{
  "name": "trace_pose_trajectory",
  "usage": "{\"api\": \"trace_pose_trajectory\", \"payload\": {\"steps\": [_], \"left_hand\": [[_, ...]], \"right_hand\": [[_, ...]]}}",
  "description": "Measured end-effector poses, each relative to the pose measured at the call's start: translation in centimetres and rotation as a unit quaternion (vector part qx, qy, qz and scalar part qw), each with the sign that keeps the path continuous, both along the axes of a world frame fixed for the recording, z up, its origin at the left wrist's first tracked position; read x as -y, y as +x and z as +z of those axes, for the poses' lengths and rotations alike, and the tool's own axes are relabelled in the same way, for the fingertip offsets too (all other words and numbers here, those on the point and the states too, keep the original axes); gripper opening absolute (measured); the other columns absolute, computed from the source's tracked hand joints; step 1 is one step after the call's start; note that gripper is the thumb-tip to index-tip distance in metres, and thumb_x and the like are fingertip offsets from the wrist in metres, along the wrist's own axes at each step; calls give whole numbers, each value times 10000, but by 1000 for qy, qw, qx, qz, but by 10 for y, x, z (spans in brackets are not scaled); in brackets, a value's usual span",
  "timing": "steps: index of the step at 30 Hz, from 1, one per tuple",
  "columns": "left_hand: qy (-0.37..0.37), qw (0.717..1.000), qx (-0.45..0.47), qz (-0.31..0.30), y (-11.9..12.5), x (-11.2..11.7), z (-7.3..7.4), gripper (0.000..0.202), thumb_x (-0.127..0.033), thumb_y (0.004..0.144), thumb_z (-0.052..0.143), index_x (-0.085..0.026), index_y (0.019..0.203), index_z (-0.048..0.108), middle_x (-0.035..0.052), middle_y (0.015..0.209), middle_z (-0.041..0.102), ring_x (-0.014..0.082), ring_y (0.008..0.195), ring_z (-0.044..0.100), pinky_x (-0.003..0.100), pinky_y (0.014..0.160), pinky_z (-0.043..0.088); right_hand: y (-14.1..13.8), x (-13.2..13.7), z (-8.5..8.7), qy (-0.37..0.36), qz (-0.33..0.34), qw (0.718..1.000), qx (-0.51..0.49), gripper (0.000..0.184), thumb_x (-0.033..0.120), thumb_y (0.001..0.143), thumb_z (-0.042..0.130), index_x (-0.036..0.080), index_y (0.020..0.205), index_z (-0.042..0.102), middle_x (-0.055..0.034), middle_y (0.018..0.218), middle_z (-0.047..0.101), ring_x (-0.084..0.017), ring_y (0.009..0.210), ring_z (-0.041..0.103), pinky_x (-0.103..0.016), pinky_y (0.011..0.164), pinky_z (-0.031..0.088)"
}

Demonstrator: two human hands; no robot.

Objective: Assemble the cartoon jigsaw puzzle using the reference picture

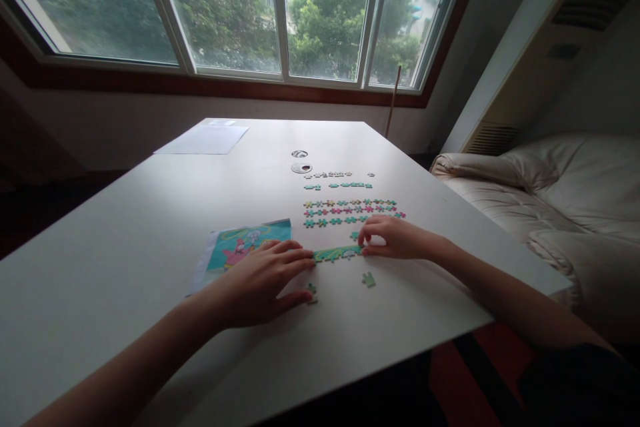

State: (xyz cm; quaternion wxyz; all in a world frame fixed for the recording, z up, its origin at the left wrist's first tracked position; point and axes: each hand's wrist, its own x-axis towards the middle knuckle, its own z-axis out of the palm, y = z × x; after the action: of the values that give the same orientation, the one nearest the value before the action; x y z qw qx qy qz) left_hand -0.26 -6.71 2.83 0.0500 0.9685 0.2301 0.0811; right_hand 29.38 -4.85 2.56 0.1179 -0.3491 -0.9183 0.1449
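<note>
A short joined strip of green jigsaw pieces (336, 254) lies on the white table (125, 233). My left hand (263, 282) rests flat with fingers stretched out, its fingertips touching the strip's left end. At the strip's right end my right hand (395, 238) has curled fingers pressing on it. Two loose pieces (369, 279) lie just in front of the strip, one (312, 291) partly under my left thumb. Rows of several sorted pieces (350, 211) lie beyond my right hand. A colourful cartoon picture sheet (240, 248) sits left of the strip, partly behind my left hand.
Two small round objects (301, 161) lie farther back on the table. A pale sheet (203, 139) lies at the far left corner. A cream sofa (560, 200) stands right of the table, with a tall white air-conditioning unit (530, 47) behind it. Windows run along the far wall.
</note>
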Motion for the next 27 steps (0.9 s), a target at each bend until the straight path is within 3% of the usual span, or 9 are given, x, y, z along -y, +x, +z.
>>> {"api": "trace_pose_trajectory", "payload": {"steps": [3,7,12,17,20,25,27], "left_hand": [[-4,1000,-6,5,0,0,0,403,-454,865,450,-213,1177,529,59,1195,568,269,1089,482,431,901,410],[-3,1000,-7,1,-1,0,-1,391,-445,870,444,-219,1177,529,54,1200,565,268,1094,480,422,902,409],[4,1000,-4,1,-2,-1,-1,378,-431,867,452,-221,1169,536,58,1183,575,265,1087,484,421,902,411],[7,1000,1,1,-3,-2,-1,373,-432,862,459,-218,1153,550,67,1173,581,264,1079,493,418,892,421],[8,1000,3,-1,-3,-2,-2,377,-437,859,462,-221,1156,549,67,1168,584,264,1075,496,419,891,421],[10,1000,0,-1,-3,-2,-2,370,-429,863,460,-223,1157,546,64,1168,584,265,1075,495,416,893,418],[13,1000,-1,-2,-3,-2,-1,370,-431,865,455,-221,1156,545,64,1167,584,265,1071,497,414,888,420]], "right_hand": [[10,-2,13,10,-41,999,-2,204,342,849,479,180,864,602,-47,824,622,-135,730,544,-250,688,405],[41,-8,30,14,-158,987,33,240,369,833,469,170,812,603,-31,742,613,-123,638,525,-234,609,384],[76,-13,33,-101,-217,964,115,267,424,752,539,180,820,623,-34,762,622,-143,645,546,-241,587,390],[82,-18,22,-174,-191,957,131,285,420,674,619,188,840,624,-34,776,623,-169,697,563,-260,617,414],[74,-20,18,-178,-155,966,110,255,372,708,594,176,869,617,-34,767,610,-160,699,552,-259,621,421],[54,-16,21,-167,-34,984,58,210,218,787,479,173,939,617,-59,939,586,-128,734,525,-248,664,421],[50,-14,21,-162,-21,986,43,212,199,797,456,170,937,614,-61,957,581,-123,739,520,-244,668,418]]}}
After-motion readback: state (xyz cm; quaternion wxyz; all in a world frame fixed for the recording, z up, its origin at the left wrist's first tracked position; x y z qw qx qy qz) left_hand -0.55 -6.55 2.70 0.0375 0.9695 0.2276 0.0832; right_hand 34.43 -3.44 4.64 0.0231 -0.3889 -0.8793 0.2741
